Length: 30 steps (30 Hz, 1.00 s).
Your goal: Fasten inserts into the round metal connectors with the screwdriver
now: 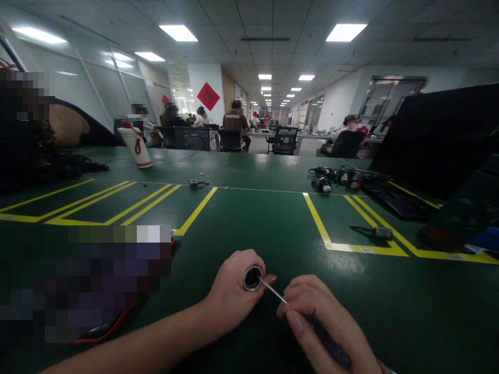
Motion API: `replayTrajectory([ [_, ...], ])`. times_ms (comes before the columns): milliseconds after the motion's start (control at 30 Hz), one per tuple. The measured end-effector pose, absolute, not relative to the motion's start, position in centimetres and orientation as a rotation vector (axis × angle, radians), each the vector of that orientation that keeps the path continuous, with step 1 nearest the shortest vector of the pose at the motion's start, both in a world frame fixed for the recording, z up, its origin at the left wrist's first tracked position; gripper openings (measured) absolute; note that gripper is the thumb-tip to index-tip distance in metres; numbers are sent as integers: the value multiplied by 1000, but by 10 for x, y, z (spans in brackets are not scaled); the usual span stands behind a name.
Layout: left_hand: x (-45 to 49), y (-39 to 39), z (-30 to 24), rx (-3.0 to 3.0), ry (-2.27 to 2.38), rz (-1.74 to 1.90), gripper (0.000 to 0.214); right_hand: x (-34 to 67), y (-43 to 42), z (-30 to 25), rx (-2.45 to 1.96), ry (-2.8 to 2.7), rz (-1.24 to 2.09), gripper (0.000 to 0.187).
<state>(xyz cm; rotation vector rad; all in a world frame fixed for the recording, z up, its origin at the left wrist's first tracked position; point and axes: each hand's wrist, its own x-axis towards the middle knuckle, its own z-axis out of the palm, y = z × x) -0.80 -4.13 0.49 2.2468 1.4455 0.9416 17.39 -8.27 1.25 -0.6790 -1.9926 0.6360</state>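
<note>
My left hand (233, 291) is closed around a small metal cylinder (253, 278) with its open round end facing up, just above the green table (253, 223). My right hand (323, 322) grips a thin screwdriver (273, 291) by its dark handle. The slim metal shaft points up and left, and its tip reaches the rim of the cylinder. Both hands are at the near edge of the table, close together.
Yellow tape lines mark boxes on the table. A small tool (372, 231) lies at right, a cluster of dark metal parts (339, 177) farther back, a small part (198, 183) mid-table, a white bottle (136, 146) at left, a black monitor (436, 140) at right. People sit at desks behind.
</note>
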Motion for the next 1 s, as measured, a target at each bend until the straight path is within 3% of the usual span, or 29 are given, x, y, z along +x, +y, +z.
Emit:
replayTrajectory([
  [1000,-7,-43,8,2273,1361,978,18,173,-83,10,-690,-1989,636,24],
])
